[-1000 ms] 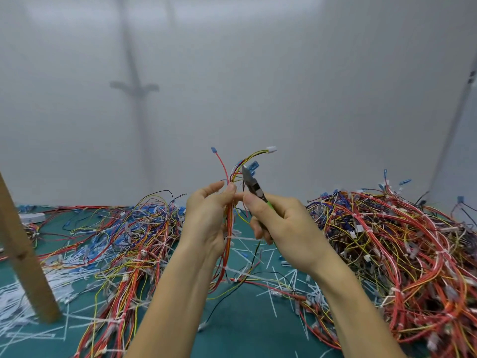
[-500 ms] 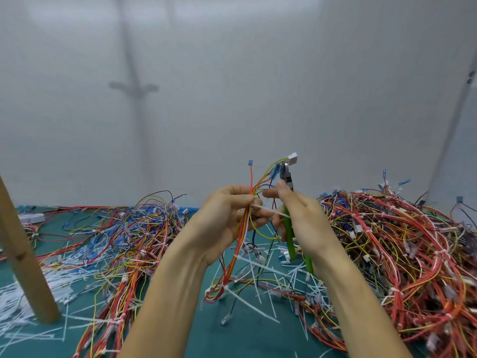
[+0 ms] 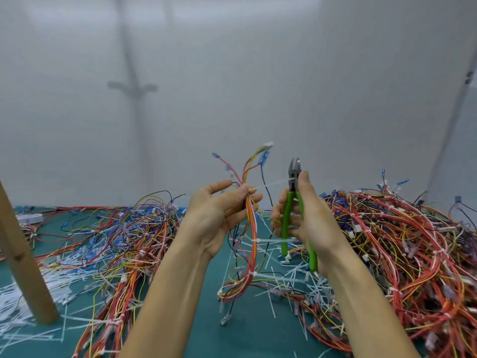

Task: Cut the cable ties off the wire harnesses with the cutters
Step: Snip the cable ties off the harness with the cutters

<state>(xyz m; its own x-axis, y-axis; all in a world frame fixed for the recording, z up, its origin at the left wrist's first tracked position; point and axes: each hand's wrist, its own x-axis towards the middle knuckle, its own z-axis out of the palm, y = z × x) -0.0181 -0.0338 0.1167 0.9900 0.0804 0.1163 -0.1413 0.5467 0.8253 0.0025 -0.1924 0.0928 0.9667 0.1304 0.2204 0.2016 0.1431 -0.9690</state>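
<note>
The left hand (image 3: pixel 219 210) pinches a slim harness (image 3: pixel 252 228) of red, orange and yellow wires between thumb and curled fingers, its blue and white connector ends fanning toward 12 o'clock. At 3 o'clock from it the right hand (image 3: pixel 309 218) curls round the glossy green handles of the steel-headed cutters (image 3: pixel 289 202), held upright, and a thin white plastic cable tie (image 3: pixel 273 184) stretches taut from the pinch to the cutter head. On the teal mat (image 3: pixel 247 332) lie snipped white ties (image 3: pixel 291 275) at 6 o'clock, tangled harness heaps at 9 o'clock (image 3: pixel 124 233) and 3 o'clock (image 3: pixel 400 241), and a square wooden post (image 3: pixel 23 254) leans far at 9.
</note>
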